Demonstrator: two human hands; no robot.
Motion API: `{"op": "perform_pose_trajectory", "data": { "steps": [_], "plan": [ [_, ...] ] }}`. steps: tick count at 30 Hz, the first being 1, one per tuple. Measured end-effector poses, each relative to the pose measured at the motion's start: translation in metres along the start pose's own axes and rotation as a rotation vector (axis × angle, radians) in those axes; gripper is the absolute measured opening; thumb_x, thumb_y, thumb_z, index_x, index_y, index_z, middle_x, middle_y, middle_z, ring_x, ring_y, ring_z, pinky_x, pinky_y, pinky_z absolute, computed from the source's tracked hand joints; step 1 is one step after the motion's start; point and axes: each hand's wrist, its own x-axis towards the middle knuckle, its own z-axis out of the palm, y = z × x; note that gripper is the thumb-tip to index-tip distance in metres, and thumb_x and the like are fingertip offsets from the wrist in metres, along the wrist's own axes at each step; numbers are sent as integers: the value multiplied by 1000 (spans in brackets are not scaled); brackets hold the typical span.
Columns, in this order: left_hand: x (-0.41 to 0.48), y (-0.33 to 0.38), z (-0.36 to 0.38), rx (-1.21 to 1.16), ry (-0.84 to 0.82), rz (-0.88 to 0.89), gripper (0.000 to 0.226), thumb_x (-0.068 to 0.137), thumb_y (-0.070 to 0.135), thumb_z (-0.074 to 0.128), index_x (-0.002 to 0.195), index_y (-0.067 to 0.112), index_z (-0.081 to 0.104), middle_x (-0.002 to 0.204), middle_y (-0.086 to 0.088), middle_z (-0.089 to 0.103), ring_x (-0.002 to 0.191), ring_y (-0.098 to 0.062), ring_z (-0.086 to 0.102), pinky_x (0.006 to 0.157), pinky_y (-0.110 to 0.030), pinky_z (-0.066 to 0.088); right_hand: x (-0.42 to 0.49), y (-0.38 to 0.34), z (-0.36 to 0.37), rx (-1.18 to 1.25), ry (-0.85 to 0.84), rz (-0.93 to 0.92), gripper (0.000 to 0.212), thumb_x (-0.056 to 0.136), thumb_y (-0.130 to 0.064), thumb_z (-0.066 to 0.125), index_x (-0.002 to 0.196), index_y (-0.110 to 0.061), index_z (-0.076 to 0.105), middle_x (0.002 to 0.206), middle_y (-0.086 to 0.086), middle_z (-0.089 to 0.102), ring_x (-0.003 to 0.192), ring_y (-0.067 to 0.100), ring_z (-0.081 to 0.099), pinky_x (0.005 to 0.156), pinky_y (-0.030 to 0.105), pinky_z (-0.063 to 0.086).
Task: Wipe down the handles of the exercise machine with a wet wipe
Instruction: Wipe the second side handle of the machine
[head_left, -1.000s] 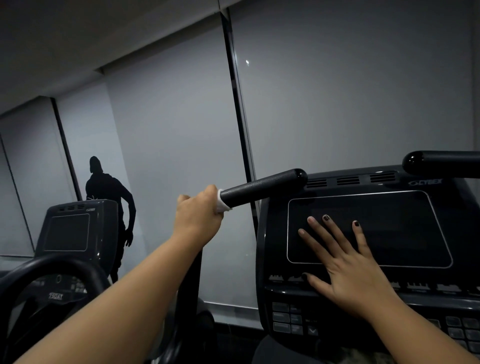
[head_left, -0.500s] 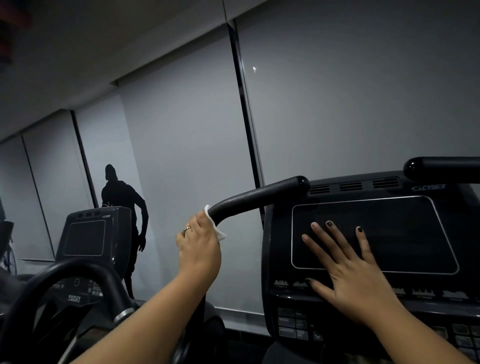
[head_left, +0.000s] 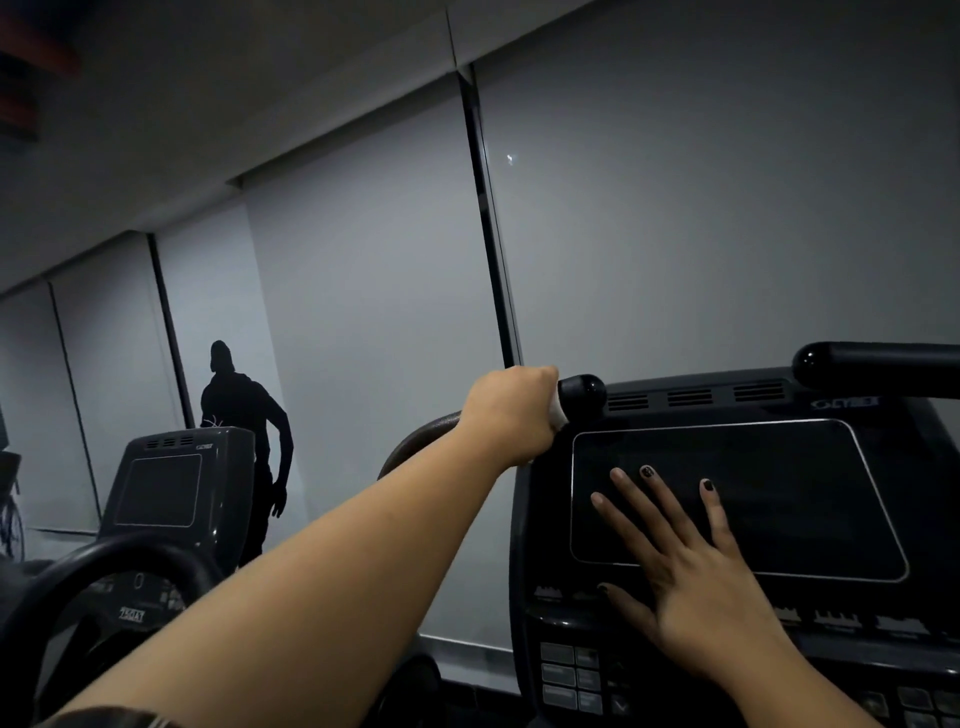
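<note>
Slippage risk: your left grip, clenching wet wipe at the handle tip, may overshoot; right grip spread, four o'clock.

Black exercise-machine console, dark screen on its face, right hand flat against the screen.

Left hand grips wet wipe round left handle, fist close to rounded tip; only tip knob bare beyond it

Tip just beside top-left corner of console: tight gap

Curved lower handle stretch partly hidden behind forearm; open air to its left, back to blinds

Right hand flat on screen, covering lower-left part

Right handle above console top, bare, open air over it

Neighbouring machine and black ring bar lower left, well apart
</note>
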Motion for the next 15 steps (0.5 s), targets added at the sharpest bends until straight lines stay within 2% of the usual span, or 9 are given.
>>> {"op": "perform_pose_trajectory", "data": {
  "steps": [3, 7, 9, 12, 15],
  "plan": [
    [4, -4, -5, -67, -120, -23, 14, 71, 20, 64, 74, 24, 51, 67, 5, 58, 62, -19, 56, 49, -25, 37, 0, 0, 0, -9, -11, 5, 80, 83, -67, 41, 153, -29, 28, 163, 0, 16, 149, 22, 17, 114, 62, 16],
    [3, -14, -16, -460, -359, -215, 14, 66, 9, 65, 77, 17, 64, 64, -3, 68, 57, -20, 65, 56, -30, 53, -1, 0, -3, -16, -31, 14, 80, 83, -68, 42, 153, -30, 27, 163, -2, 14, 149, 22, 17, 115, 61, 16],
    [-2, -23, -16, -542, -386, -247, 14, 65, 5, 65, 77, 14, 67, 64, -8, 68, 58, -24, 66, 57, -30, 55, 0, 0, -2, -30, -31, 10, 81, 83, -69, 42, 153, -30, 26, 163, -2, 14, 149, 21, 17, 115, 61, 16],
    [-13, -45, -13, -526, -386, -271, 16, 68, 7, 69, 80, 17, 68, 69, -7, 72, 63, -24, 72, 60, -31, 59, 0, 0, -2, -32, -36, 21, 84, 81, -67, 42, 154, -31, 22, 164, -2, 12, 150, 21, 15, 115, 61, 16],
    [-25, -64, -10, -557, -364, -302, 18, 69, 11, 78, 81, 22, 68, 70, -3, 73, 62, -17, 73, 68, -32, 61, -1, 1, -3, -37, -44, 25, 84, 81, -66, 40, 154, -30, 21, 164, -2, 11, 150, 21, 13, 115, 62, 17]
  ]
}}
